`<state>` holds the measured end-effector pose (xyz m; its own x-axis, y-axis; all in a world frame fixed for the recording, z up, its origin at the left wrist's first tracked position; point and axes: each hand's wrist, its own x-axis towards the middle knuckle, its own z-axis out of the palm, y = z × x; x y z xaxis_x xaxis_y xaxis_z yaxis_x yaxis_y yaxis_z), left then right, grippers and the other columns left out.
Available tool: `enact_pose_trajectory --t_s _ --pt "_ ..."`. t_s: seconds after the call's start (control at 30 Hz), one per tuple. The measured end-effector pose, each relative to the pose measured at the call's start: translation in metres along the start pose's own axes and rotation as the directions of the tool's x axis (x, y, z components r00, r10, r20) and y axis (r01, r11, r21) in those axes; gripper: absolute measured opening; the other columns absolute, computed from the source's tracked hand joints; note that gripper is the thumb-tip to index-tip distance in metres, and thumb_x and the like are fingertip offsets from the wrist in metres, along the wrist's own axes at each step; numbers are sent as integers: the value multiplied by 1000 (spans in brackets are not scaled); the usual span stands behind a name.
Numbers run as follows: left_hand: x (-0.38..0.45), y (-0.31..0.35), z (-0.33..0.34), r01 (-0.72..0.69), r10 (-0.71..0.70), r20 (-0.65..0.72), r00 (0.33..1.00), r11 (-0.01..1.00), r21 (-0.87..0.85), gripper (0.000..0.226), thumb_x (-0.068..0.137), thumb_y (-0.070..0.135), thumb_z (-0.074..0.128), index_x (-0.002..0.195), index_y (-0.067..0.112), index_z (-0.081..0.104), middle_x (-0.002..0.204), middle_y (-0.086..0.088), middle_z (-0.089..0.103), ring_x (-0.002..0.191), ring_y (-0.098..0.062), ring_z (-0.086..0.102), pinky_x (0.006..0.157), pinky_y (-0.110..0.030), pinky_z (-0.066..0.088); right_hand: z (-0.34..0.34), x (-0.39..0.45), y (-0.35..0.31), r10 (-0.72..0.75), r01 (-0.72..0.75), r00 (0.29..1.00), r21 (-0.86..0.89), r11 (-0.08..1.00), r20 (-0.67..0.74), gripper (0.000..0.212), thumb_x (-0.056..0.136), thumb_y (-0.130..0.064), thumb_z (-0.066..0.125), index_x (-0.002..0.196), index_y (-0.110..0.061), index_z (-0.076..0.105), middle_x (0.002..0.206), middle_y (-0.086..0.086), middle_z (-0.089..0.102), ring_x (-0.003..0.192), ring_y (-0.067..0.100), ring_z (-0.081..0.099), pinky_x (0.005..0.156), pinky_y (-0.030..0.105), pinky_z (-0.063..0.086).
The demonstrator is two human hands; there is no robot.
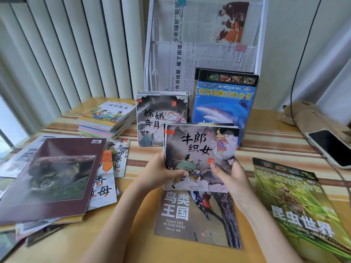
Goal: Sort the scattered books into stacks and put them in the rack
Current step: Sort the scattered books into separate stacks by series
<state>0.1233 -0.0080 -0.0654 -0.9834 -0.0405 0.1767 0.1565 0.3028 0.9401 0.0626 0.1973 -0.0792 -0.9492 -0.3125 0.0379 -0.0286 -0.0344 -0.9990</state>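
Both hands hold a small stack of grey ink-painted storybooks [199,149] upright above the table's middle. My left hand [163,173] grips its left edge and my right hand [231,175] its lower right corner. Behind it a similar grey storybook stack [152,120] and a blue shark encyclopedia [224,105] stand at the foot of the white wire rack [150,54]. A bird book [190,221] lies flat under my hands, and a green insect book [296,205] lies to the right.
A messy pile topped by a maroon book [53,177] covers the left. A flat stack of thin colourful books [108,118] sits at the back left. Newspapers [199,54] fill the rack. A phone [330,147], a cable and a plush toy [307,116] lie at the right.
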Motion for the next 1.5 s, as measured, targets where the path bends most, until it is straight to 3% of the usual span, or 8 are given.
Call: enact_pose_trajectory --t_s 0.07,0.23,0.37,0.57,0.8,1.07,1.27,1.5 --pt "1 0 2 53 -54 -40 998 998 -19 47 71 -3 78 106 7 47 80 4 62 64 -3 62 58 -22 51 0 -2 3 -53 55 998 -203 978 16 40 82 -17 69 114 -27 47 115 -21 54 96 -20 51 86 9 41" --pt "6 -8 6 -100 144 -323 935 984 148 50 69 -8 74 101 9 40 90 10 55 78 8 55 70 -12 46 0 6 7 -108 118 993 -394 911 48 34 93 -28 56 124 -23 45 128 -5 54 119 13 49 101 38 40" --pt "23 -12 -9 -162 246 -546 801 967 199 54 72 -7 69 114 3 36 103 -6 56 96 -12 56 81 -29 49 30 41 -10 -285 250 958 -615 748 43 15 97 -18 47 104 -6 47 93 11 61 89 30 59 72 34 45" --pt "60 -16 -53 -11 302 -717 628 925 380 68 70 -6 72 127 -11 35 114 -20 43 111 -30 40 91 -26 33 93 107 -32 -363 282 931 -694 662 32 35 99 -21 44 129 -3 45 120 17 60 111 31 57 81 31 43" --pt "72 -77 -51 211 28 -634 773 930 299 102 81 22 73 149 0 1 155 -19 18 143 -28 20 112 -27 17 112 111 24 -513 259 845 -723 640 -152 28 87 -13 64 110 0 54 107 18 55 99 31 53 82 37 46" --pt "77 -87 -54 176 46 -643 765 944 277 100 73 24 78 149 9 15 145 -11 41 133 -24 40 108 -40 37 109 119 30 -523 246 841 -763 598 -139 18 88 -12 62 97 -3 49 100 16 55 91 33 54 70 35 41" --pt "77 -77 -57 142 88 -703 705 955 262 65 66 13 82 118 5 43 108 -5 52 104 -24 52 83 -27 40 106 117 27 -495 248 862 -755 607 -114 25 88 -11 61 109 -6 50 85 11 60 80 29 57 60 28 31" --pt "70 -67 -45 221 85 -686 722 912 346 93 75 12 75 144 -7 17 147 -25 26 139 -36 22 116 -39 22 107 104 24 -449 260 892 -747 612 -57 41 88 -10 59 125 -12 44 79 0 59 68 21 59 53 30 42"
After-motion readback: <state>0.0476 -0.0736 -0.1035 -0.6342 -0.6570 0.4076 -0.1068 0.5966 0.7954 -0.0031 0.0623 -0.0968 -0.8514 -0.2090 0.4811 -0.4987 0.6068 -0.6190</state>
